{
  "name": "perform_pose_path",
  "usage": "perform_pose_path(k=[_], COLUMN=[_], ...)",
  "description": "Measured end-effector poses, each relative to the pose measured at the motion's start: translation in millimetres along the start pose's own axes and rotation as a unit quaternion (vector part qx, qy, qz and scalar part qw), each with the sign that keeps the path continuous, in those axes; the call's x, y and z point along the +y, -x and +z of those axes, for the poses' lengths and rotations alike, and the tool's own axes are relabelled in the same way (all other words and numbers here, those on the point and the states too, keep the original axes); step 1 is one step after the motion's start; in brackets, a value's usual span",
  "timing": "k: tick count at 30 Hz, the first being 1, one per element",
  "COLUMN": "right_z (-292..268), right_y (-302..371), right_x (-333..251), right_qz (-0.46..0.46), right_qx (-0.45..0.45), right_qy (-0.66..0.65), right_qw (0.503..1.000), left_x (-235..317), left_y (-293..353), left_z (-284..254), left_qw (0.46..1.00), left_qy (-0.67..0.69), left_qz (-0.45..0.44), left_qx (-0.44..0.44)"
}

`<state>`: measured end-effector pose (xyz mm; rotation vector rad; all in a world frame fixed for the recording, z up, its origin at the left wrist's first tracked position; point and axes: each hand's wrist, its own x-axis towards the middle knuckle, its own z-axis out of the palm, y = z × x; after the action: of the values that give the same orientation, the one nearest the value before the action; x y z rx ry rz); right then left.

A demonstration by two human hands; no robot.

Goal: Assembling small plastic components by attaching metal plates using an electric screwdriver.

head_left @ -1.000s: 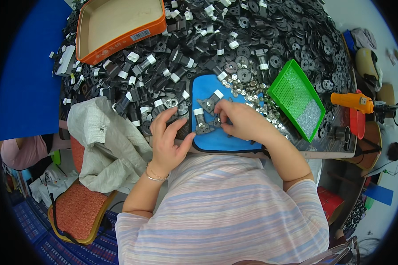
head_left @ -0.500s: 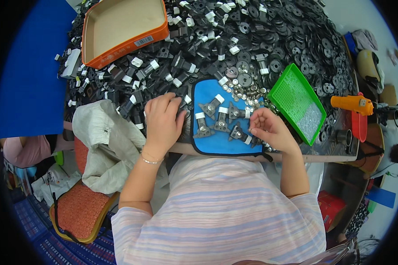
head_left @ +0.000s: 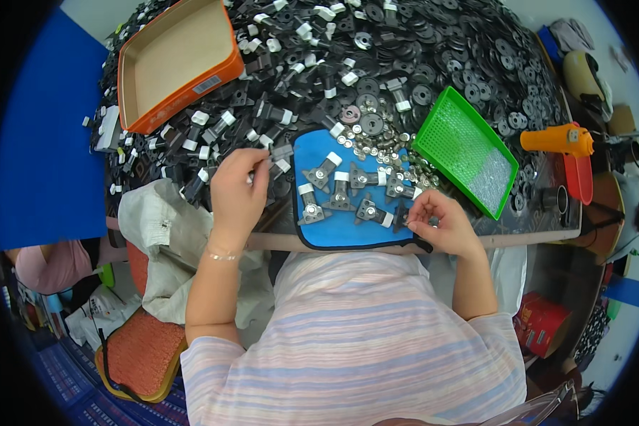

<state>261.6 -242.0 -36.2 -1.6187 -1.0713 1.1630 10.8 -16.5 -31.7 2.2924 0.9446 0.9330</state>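
On the blue mat (head_left: 348,233) lie several black plastic fittings with white ends (head_left: 341,193), each with a round silver disc on its flat base. My right hand (head_left: 441,221) is at the mat's right edge with thumb and fingers pinched together, beside a dark piece (head_left: 402,214); what the fingertips hold is too small to make out. Left of the mat, my left hand (head_left: 240,199) hovers over the pile of black fittings (head_left: 224,126), its fingers curled to the thumb. A bit of white shows between them, but its kind is hidden.
Loose silver discs (head_left: 387,150) lie at the mat's upper right, beside a green tray (head_left: 433,145) of small shiny pieces. Black flat rings (head_left: 468,67) are heaped behind. An orange box (head_left: 220,74) stands far left, and an orange tool (head_left: 557,140) is at right.
My left hand has curled from spread fingers into a pinch. My right hand has moved nearer me along the mat's edge, uncovering another fitting. The whole view has shifted slightly.
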Motion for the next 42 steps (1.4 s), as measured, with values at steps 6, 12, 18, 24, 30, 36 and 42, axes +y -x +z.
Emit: perform_pose_path(k=[6,12,18,24,30,36,42], right_z=[24,52,64,55,47,57,70], right_y=[11,-12,-18,-23,-1,13,8], right_x=[-15,-12,-11,-7,-8,-7,1], right_qz=[-0.001,-0.109,-0.112,-0.131,-0.078,-0.038,-0.098], right_qx=[-0.07,-0.027,-0.05,-0.006,0.05,0.06,0.094], right_qy=[0.08,0.275,0.299,0.302,0.137,0.134,0.178], right_qw=[0.994,0.955,0.946,0.944,0.986,0.989,0.975], left_x=[38,45,50,47,53,58,62], left_y=[51,84,100,109,106,107,108], left_z=[2,33,38,35,32,34,46], left_qw=[0.847,0.873,0.947,0.951,0.787,0.664,0.664], left_qy=[0.375,0.287,0.139,0.065,0.359,0.466,0.441], left_qz=[-0.268,-0.311,-0.222,-0.203,-0.442,-0.547,-0.551], left_qx=[-0.265,-0.244,-0.185,-0.223,-0.236,-0.206,-0.247])
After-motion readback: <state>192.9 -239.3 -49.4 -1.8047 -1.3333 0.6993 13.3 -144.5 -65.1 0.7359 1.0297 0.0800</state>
